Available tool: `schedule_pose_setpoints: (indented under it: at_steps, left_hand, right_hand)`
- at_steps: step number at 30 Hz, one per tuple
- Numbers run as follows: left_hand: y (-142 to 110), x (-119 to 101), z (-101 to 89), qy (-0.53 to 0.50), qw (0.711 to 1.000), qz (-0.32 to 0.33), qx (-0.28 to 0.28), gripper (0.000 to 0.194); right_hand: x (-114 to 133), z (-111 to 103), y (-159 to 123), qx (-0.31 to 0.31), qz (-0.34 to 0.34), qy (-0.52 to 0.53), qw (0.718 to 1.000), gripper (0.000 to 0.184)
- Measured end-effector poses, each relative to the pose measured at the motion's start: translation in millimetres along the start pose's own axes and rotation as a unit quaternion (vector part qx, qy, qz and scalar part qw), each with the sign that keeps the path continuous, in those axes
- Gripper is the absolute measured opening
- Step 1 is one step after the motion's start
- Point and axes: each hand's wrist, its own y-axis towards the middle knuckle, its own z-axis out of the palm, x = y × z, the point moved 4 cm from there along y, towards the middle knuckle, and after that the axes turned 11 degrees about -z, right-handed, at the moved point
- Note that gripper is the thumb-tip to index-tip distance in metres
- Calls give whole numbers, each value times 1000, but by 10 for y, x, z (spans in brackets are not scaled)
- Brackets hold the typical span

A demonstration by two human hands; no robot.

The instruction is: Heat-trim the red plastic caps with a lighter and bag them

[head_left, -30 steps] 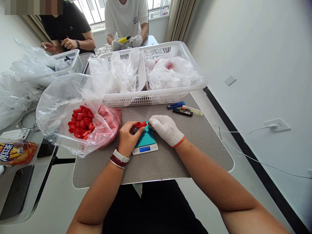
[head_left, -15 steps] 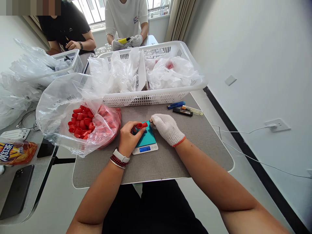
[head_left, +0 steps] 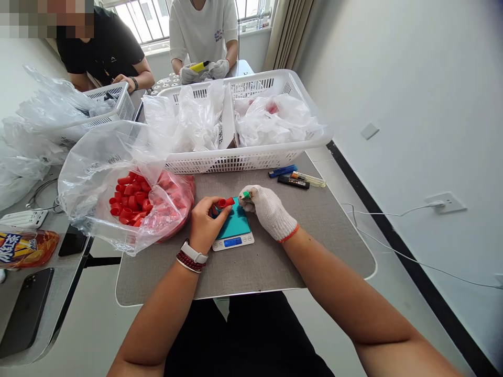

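Red fitting (head_left: 226, 202) stays pinched in left grip (head_left: 206, 219), green object (head_left: 246, 195) now showing held in right grip (head_left: 267, 208)

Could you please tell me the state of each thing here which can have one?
Left hand, bare, pinching red tube
Right hand, gloved, gripping green-tipped item
Scale, on, display lit
Plastic bag, open, holding more red tubes
Large basket, uncovered, holding bags
Plug, in socket
Dark phone, camera side up
Drink bottle, on its side
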Motion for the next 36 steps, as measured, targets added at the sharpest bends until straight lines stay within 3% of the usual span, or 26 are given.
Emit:
schedule_pose_setpoints:
  at_steps: [5, 12, 22, 36]
  left_hand:
    - [4, 7, -12, -4, 1000, 1, -11, 14]
    - [-11, -52, -12, 6, 999, 36, -4, 13]
    - [-21, -85, -5, 15, 999, 49, -1, 11]
    - [-35, -99, 0, 10, 999, 52, 8, 12]
  right_hand:
    - [47, 28, -24, 16, -4, 13, 1000, 61]
    - [158, 14, -18, -1, 11, 22, 1000, 49]
    - [55, 46, 6, -27, 79, 119, 989, 46]
    - [63, 54, 22, -5, 49, 125, 991, 36]
